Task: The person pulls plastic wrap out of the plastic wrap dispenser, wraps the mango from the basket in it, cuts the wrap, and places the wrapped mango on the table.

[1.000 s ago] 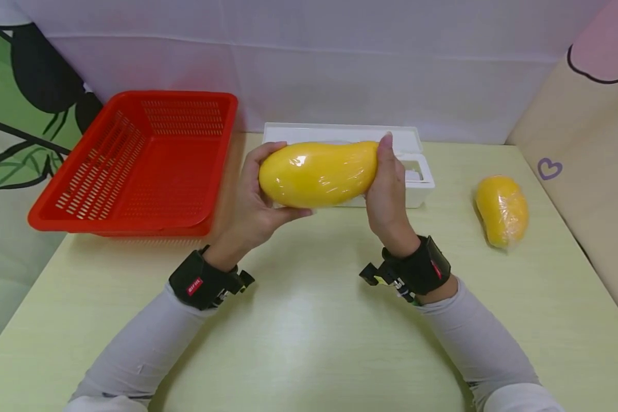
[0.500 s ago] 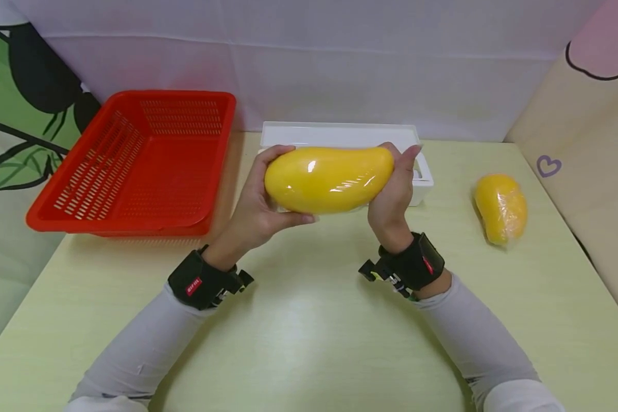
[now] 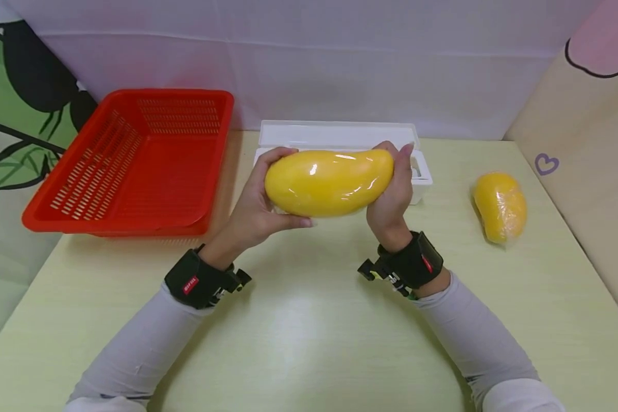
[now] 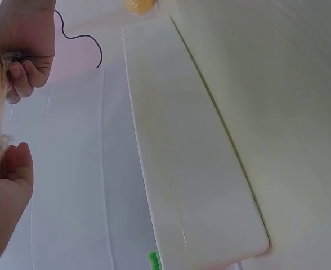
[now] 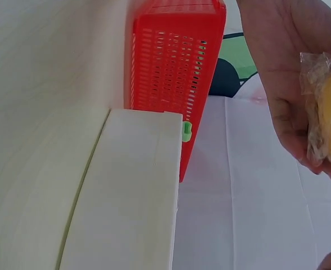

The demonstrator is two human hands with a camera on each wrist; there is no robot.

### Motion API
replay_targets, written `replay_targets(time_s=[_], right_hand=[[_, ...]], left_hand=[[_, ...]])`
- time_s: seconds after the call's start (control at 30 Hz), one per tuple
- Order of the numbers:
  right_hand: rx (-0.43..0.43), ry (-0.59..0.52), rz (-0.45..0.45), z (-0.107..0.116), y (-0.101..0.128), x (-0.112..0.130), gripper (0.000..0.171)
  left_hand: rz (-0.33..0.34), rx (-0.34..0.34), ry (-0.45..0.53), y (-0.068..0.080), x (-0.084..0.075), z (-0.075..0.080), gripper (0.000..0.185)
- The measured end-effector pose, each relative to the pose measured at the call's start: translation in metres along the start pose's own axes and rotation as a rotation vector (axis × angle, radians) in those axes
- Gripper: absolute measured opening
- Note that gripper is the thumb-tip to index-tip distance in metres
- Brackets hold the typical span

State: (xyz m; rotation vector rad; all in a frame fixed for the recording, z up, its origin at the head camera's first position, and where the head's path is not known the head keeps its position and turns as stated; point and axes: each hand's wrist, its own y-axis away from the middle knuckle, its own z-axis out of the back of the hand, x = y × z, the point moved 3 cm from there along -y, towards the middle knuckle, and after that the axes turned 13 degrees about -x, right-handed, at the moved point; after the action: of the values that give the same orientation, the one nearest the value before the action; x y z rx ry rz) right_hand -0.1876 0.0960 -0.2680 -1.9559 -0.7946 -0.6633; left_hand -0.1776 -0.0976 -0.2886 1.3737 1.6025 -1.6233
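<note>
hands: both grasp wrapped mango | since before: right fingers curled further round

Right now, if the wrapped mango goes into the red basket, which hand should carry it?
Probably left: the left hand grips the mango at the end nearer the red basket; the right hand holds the far end.

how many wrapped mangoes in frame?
2. One wrapped mango is held above the table between the left hand and right hand; the other mango lies on the table at right. No others visible.
</note>
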Motion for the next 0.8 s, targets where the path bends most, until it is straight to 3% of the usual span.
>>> replay_targets(time_s=[0.17, 0.33, 0.53, 0.7, 0.8], right_hand=[[0.049, 0.182, -0.043, 0.004, -0.002, -0.001, 0.047], [0.175, 0.319, -0.067, 0.011, -0.007, 0.003, 0.039], [0.331, 0.490, -0.143, 0.018, -0.015, 0.012, 0.050], [0.435, 0.619, -0.166, 0.024, -0.018, 0.017, 0.065], [0.509, 0.669, -0.139, 0.029, -0.017, 0.021, 0.068]], left_hand=[[0.020, -0.018, -0.067, -0.002, -0.003, 0.007, 0.089], [0.002, -0.032, -0.093, -0.002, -0.003, 0.008, 0.090], [-0.010, -0.046, -0.098, 0.000, -0.003, 0.009, 0.090], [-0.003, -0.004, -0.146, 0.003, -0.002, 0.008, 0.088], [0.039, 0.040, -0.156, 0.005, 0.000, 0.007, 0.088]])
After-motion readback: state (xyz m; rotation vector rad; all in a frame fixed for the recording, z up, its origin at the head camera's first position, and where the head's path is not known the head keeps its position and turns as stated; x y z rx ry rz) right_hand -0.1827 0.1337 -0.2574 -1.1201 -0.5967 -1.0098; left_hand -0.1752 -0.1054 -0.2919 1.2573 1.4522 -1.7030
